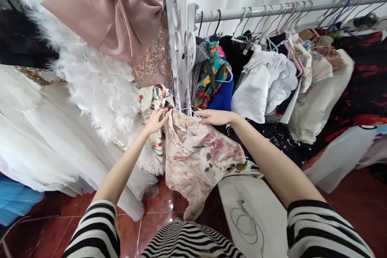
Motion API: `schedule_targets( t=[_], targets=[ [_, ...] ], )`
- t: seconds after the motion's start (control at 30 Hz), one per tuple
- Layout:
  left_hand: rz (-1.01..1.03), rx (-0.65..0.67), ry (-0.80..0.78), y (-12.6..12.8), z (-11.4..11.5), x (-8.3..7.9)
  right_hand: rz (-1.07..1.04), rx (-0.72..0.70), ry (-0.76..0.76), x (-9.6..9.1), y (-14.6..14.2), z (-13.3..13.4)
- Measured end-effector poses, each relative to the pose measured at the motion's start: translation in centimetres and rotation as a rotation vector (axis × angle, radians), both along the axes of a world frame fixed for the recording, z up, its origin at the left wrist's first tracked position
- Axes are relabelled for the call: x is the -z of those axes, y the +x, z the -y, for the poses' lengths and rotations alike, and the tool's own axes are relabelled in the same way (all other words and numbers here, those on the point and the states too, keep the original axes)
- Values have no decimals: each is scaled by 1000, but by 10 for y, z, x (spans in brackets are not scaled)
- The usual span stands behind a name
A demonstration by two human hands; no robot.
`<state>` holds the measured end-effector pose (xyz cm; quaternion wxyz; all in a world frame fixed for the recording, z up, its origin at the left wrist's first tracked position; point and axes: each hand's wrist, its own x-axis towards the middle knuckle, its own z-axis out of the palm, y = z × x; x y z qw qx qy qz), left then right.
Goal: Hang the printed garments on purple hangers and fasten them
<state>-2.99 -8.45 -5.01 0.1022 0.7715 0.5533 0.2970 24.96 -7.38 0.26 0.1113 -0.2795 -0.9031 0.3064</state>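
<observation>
Beside white rack (231, 15) | floral blouse (196, 157): cream, pink-blossomed, rumpled | grip: left hand (155, 121), right hand (216, 117) pinched closed on its shoulders

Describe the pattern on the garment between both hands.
The garment has pink flowers on cream, clearest in head view.

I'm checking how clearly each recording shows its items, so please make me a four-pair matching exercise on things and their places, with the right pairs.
Things:
1. Floral garment
2. Dusty-pink bow
3. Coiled cable
4. Blue fabric

Places:
A. On a white surface
B. At the lower left edge of the view
C. Above gold sequins
D. Between the left hand and right hand

Pairs: 1-D, 2-C, 3-A, 4-B
</observation>
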Motion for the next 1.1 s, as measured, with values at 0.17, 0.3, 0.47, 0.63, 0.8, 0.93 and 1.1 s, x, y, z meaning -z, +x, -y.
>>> schedule_targets(
  t=[0.17, 0.3, 0.47, 0.63, 0.8, 0.93, 1.1],
  targets=[
    [-126, -83, -45, 0, -11, 12, -59, 141, 56, 9, 23, -23],
    [-148, -125, -86, 1, -20, 16, -210, 254, 66, 9, 41, -31],
    [45, 49, -185, -9, -26, 12, -359, 343, 107, 14, 58, -31],
    [169, 158, -123, -14, -23, 1, -404, 385, 179, 27, 42, -40],
    [-45, 82, -103, -3, -22, -6, -441, 335, 189, 37, -4, -56],
    [-120, -93, -37, -2, -27, -5, -448, 397, 240, 43, -26, -63],
    [-100, -206, 15, -20, -29, -10, -160, 605, 399, 59, -22, -58]
  ],
)
